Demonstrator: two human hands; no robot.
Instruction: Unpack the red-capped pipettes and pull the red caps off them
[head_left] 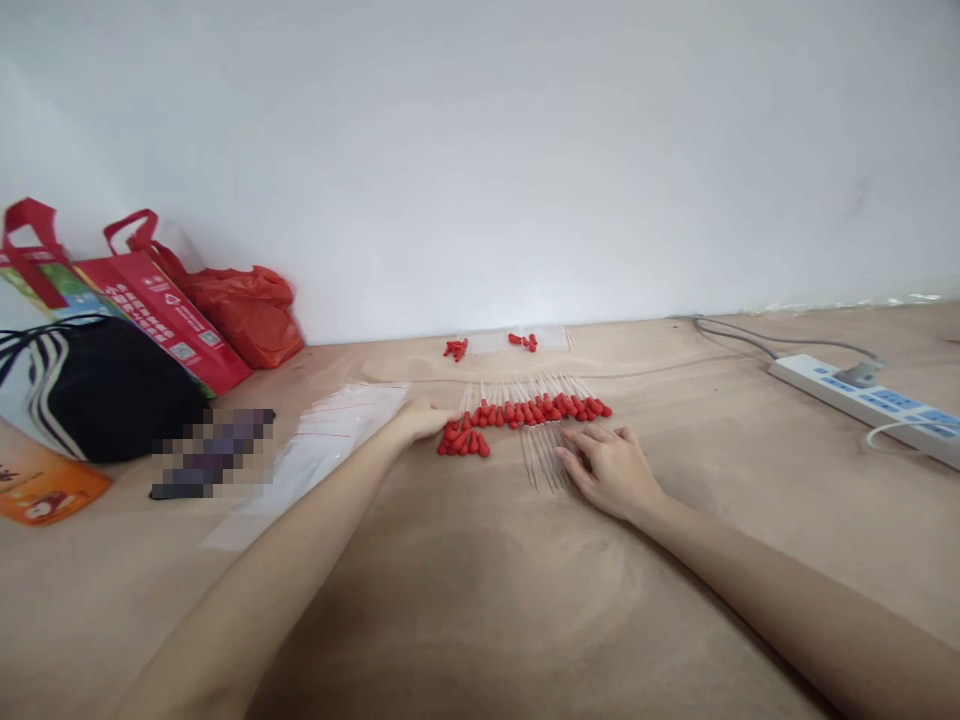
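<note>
A row of glass droppers with red rubber bulbs (555, 406) lies across the wooden table, thin tubes pointing to the wall. My left hand (426, 419) reaches to the left end of that row, fingers drawn together against the bulbs; whatever they pinch is too small to make out. Just below it is a small heap of loose red rubber bulbs (466, 443). Bare glass tubes (541, 460) lie side by side in front of the row. At their right edge rests my right hand (611, 468), thumb and fingers loosely bent and apart, with nothing visible in it.
Clear zip bags (330, 430) are spread left of my left forearm. Another clear bag (553, 338) with red bulbs beside it lies near the wall. Shopping bags (161, 310) and a black drawstring bag (120, 390) stand left. A power strip (870, 400) with cables lies right.
</note>
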